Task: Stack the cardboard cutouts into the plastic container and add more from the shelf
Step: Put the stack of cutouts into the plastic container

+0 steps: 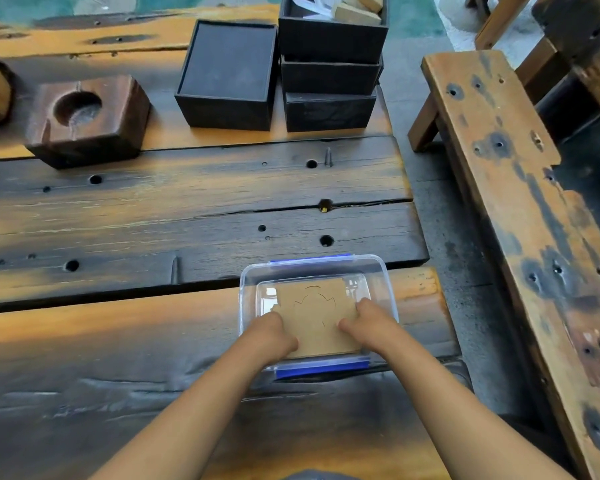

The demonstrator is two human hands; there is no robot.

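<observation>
Both hands, left [274, 332] and right [369, 322], grip the cardboard cutout [314, 317] between them inside the plastic container [383, 271].

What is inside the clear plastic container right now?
A brown cardboard cutout lies in the plastic container, with the left hand and right hand on it. Anything beneath it is covered.

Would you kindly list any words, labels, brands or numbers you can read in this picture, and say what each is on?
None can be read.
The cardboard cutout held by both hands in the plastic container bears only cut lines, no writing.
The black boxes and the wooden block show no labels.
The papers in the top box are too blurred to read.
</observation>
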